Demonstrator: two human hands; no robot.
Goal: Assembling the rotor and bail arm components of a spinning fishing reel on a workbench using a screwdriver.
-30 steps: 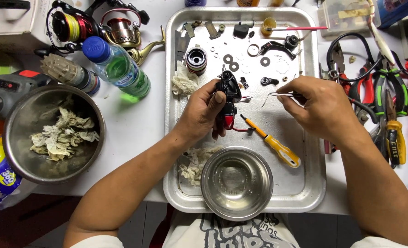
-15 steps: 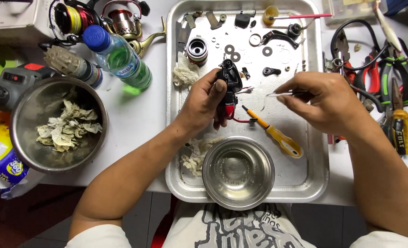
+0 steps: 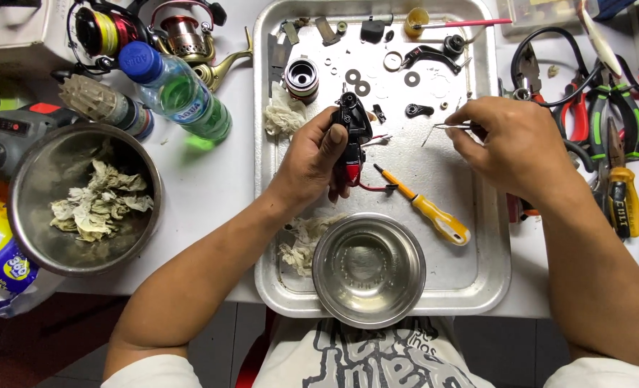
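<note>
reel body (image 3: 352, 140) looks hard, heavy-ish, probably greasy; left hand (image 3: 312, 159) wraps its middle, right hand (image 3: 506, 136) pinches thin tweezers (image 3: 452, 126).

On the metal tray (image 3: 492, 287), the widest bare stretch lies right of the small steel bowl (image 3: 368, 269) and below the yellow-handled screwdriver (image 3: 424, 207), which lies slantwise across the middle. The tray's far end is crowded with washers (image 3: 357, 82), a spool (image 3: 302, 76) and black parts, apparently too close-set to pass between. On the table (image 3: 219, 179), a bare strip runs between the large bowl (image 3: 82, 197) and the tray. Pliers (image 3: 607, 144) fill the right side.
</note>
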